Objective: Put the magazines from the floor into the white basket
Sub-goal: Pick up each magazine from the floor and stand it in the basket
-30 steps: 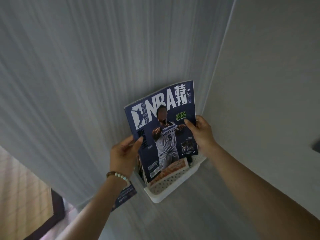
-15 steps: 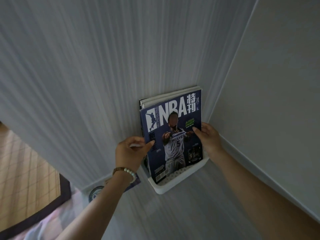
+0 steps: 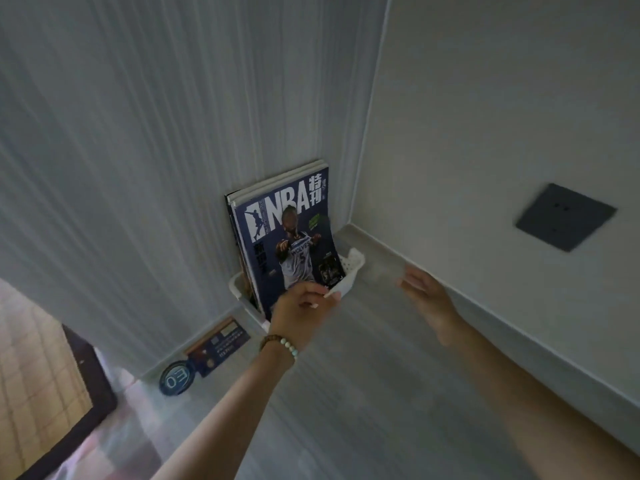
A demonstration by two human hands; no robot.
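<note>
Our fingers [image 3: 313,292] on the left hand [image 3: 298,315] were loosely curled, their tips touching or nearly touching the lower edge of the front magazine [image 3: 289,245]; we could not tell whether they gripped it. Our right hand [image 3: 427,294] hung open and empty, blurred, clear of everything, just right of the basket [image 3: 353,263].

Largest around us were the grey ribbed wall [image 3: 138,150] on the left and the plain pale wall [image 3: 502,116] on the right, meeting in a corner. Below lay the grey floor [image 3: 363,393]. The white basket sat on the floor in that corner. Several magazines stood upright in it, leaning back on the ribbed wall, the front one a dark blue NBA issue with a basketball player on the cover. A dark switch plate [image 3: 564,216] was set in the pale wall. On the floor by the ribbed wall, left of the basket, lay a dark blue card [image 3: 221,344] and a round blue disc [image 3: 176,377]. A beaded bracelet [image 3: 280,344] circled our left wrist.
</note>
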